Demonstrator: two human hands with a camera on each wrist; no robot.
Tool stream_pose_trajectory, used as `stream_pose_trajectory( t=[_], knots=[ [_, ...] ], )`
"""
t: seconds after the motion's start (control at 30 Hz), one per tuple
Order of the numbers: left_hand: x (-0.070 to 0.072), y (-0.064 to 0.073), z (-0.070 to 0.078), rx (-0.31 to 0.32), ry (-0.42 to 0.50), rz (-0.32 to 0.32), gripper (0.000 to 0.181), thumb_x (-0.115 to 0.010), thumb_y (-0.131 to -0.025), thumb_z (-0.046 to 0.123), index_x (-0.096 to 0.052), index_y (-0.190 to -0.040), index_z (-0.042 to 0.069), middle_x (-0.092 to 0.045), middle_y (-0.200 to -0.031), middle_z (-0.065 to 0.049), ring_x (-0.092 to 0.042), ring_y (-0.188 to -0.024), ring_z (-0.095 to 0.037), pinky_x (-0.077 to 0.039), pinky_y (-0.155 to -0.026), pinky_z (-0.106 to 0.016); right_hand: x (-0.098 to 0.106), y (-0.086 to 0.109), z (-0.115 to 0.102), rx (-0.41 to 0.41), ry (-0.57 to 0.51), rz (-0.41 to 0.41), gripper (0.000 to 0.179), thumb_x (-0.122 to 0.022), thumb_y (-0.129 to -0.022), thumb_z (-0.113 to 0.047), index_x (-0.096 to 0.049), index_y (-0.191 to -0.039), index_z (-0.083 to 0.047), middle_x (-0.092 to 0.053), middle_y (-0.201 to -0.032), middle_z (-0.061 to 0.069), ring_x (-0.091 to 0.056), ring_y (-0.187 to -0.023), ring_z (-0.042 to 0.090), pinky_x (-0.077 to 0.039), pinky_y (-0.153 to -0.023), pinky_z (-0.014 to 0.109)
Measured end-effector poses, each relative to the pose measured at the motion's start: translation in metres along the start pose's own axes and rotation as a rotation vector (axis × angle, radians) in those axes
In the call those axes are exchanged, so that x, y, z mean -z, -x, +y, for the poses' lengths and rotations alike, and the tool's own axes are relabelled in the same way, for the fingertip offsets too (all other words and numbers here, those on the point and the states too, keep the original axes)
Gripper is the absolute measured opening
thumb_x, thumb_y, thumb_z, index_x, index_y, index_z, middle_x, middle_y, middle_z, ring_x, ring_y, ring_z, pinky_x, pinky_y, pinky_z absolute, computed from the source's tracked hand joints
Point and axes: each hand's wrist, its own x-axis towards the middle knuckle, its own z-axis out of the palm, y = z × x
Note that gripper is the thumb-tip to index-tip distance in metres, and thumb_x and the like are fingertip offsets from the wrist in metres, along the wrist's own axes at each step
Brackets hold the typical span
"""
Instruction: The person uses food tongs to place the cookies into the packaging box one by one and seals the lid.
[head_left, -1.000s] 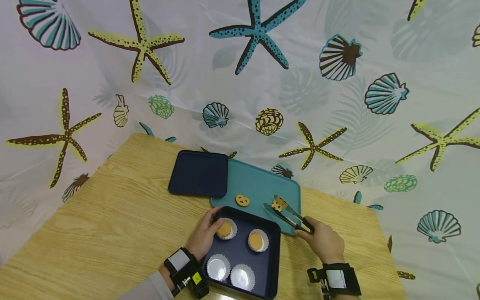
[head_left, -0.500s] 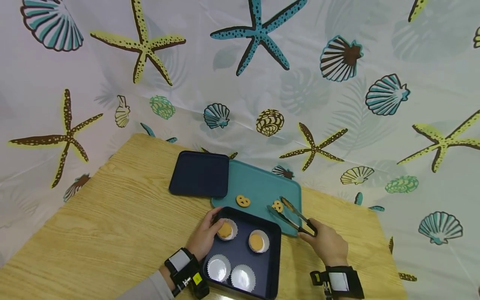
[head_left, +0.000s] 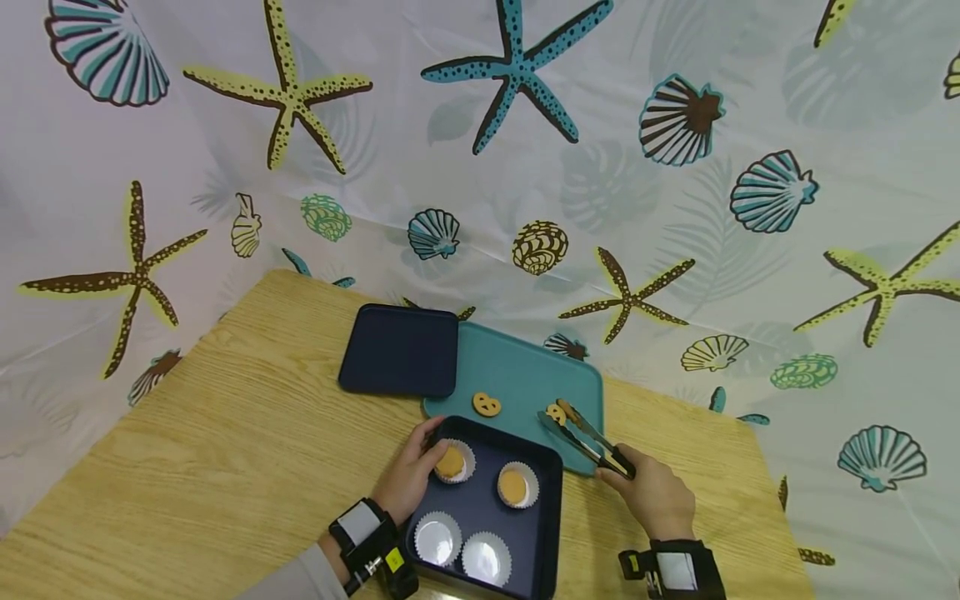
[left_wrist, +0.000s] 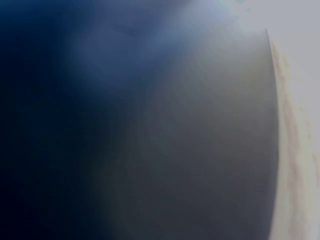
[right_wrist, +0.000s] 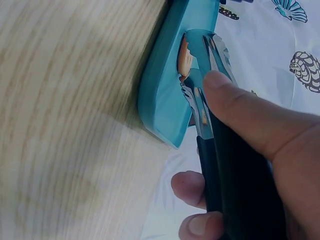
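Note:
In the head view my left hand (head_left: 408, 475) grips the left wall of a deep navy square pan (head_left: 555, 533), thumb over the rim. My right hand (head_left: 656, 492) holds a pair of metal tongs (head_left: 592, 442) with black handles. The tongs' tips stand on both sides of a pretzel-shaped cookie (head_left: 556, 414) on the teal tray (head_left: 525, 367). The right wrist view shows that cookie (right_wrist: 185, 59) between the scalloped tips, thumb (right_wrist: 235, 102) along the handle. Left of it on the tray lies another pretzel-shaped cookie (head_left: 487, 405). The left wrist view is mostly a dark blur.
Inside the pan are several white paper cups, two holding round tan cookies (head_left: 513, 486), two with bare bottoms, such as the front left cup (head_left: 438, 537). A flat navy tray (head_left: 399, 350) overlaps the teal tray's left end. Behind the wooden table (head_left: 247, 417) hangs a seashell-print cloth (head_left: 480, 183).
My right hand and the tongs have shifted slightly right, and the tips have drawn closer together around the right-hand pretzel-shaped cookie. The left hand keeps its hold on the pan.

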Motion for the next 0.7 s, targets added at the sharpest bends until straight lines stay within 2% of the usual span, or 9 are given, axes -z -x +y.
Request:
stream_pose_trajectory(
  t=[0.17, 0.3, 0.5, 0.7],
  knots=[
    [-0.001, -0.002, -0.001, -0.017, 0.026, 0.004, 0.048, -0.045, -0.109, 0.013, -0.033, -0.153, -0.004, -0.04, -0.152, -0.026, -0.036, -0.142, -0.042, -0.028, -0.115, -0.055, -0.001, 0.001, 0.0, -0.023, 0.002, -0.005, 0.062, -0.076, -0.087, -0.048, -0.065, -0.135, -0.01, -0.051, -0.058, -0.001, -0.042, -0.048, 0.019, -0.023, -0.045, 0.03],
    [-0.001, -0.002, -0.002, -0.022, 0.036, 0.005, 0.048, -0.045, -0.109, 0.012, -0.032, -0.153, -0.004, -0.042, -0.151, -0.026, -0.037, -0.141, -0.042, -0.028, -0.114, -0.054, -0.001, 0.002, -0.001, -0.025, -0.001, -0.005, 0.062, -0.075, -0.088, -0.048, -0.064, -0.136, -0.01, -0.052, -0.058, -0.001, -0.041, -0.047, 0.019, -0.023, -0.045, 0.03],
    [-0.001, 0.0, -0.002, -0.005, 0.032, 0.011, 0.048, -0.046, -0.109, 0.012, -0.033, -0.153, -0.003, -0.041, -0.152, -0.026, -0.036, -0.142, -0.041, -0.027, -0.115, -0.054, 0.001, 0.004, 0.0, -0.031, -0.004, -0.003, 0.064, -0.074, -0.089, -0.048, -0.063, -0.138, -0.009, -0.054, -0.058, -0.001, -0.043, -0.047, 0.019, -0.022, -0.045, 0.03],
    [0.0, -0.001, -0.003, -0.004, 0.035, 0.008, 0.048, -0.046, -0.109, 0.013, -0.033, -0.153, -0.002, -0.042, -0.152, -0.026, -0.037, -0.141, -0.041, -0.027, -0.115, -0.054, 0.008, 0.01, -0.005, -0.025, -0.018, 0.031, 0.064, -0.075, -0.09, -0.045, -0.061, -0.141, -0.008, -0.048, -0.052, -0.001, -0.042, -0.045, 0.018, -0.023, -0.044, 0.03]
  ],
)
